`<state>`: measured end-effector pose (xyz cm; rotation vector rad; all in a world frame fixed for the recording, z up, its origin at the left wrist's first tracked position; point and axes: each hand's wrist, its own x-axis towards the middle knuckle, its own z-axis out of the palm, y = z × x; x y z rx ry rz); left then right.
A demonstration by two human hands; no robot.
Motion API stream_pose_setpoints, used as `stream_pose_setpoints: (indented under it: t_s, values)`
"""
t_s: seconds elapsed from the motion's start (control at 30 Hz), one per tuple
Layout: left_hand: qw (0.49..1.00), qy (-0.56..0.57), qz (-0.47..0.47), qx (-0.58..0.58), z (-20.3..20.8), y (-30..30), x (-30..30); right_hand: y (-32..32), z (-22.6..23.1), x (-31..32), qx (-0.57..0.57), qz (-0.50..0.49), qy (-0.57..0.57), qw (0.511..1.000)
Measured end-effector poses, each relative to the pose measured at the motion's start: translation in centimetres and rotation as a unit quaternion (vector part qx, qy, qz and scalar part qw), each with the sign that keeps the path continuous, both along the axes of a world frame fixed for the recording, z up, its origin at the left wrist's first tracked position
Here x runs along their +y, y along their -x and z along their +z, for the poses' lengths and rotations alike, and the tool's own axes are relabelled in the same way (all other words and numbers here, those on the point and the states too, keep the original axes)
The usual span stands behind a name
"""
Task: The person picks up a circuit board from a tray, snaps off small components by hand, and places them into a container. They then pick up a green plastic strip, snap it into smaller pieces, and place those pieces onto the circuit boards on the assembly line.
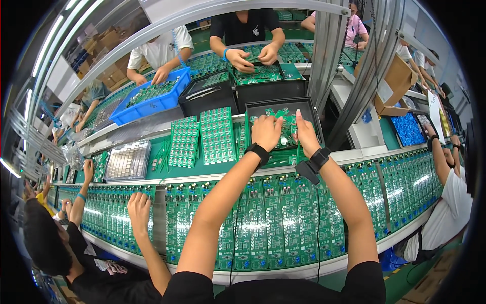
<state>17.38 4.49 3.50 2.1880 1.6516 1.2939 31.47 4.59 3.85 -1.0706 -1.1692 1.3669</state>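
Both of my hands work over a black tray [315, 109] of loose small green circuit boards [276, 112]. My left hand [267, 134] is closed at the tray's left part, its fingertips partly hidden at a small circuit board. Close beside it, my right hand [307, 134] has one digit pointing up and the others bent in on a small board; a thin green strip [297, 152] shows just below. Black bands circle both wrists, and a black clip with a cord hangs by the right one. Left of the tray lie panels of small boards [216, 136].
A conveyor of long green circuit boards [258, 223] runs below my forearms. Left of the panels stands a clear tray of silvery parts [127, 161]. Beyond are a blue bin [152, 106] and black boxes [207, 96]. A metal post [326, 55] rises at right. Co-workers' hands are nearby.
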Motion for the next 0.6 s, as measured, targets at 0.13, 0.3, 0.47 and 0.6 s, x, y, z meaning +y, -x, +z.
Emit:
stream_pose_setpoints:
  t_s: [0.13, 0.3, 0.47, 0.6]
  values:
    - [0.996, 0.003, 0.001, -0.086, 0.6, -0.9, -0.7, -1.1, 0.4, -0.5, -0.002, 0.076, 0.059, 0.995]
    - [0.893, 0.219, -0.121, -0.375, 1.5, -0.1, -1.6, -1.0, 1.5, -2.1, 0.021, 0.154, 0.051, 0.987]
    - [0.840, 0.280, -0.139, -0.444, 2.5, -0.4, -3.0, -1.8, 1.6, -3.0, 0.041, 0.180, 0.037, 0.982]
    - [0.852, 0.280, -0.169, -0.410, 3.3, -0.1, -3.5, -1.7, 3.0, -4.3, 0.139, 0.197, 0.086, 0.967]
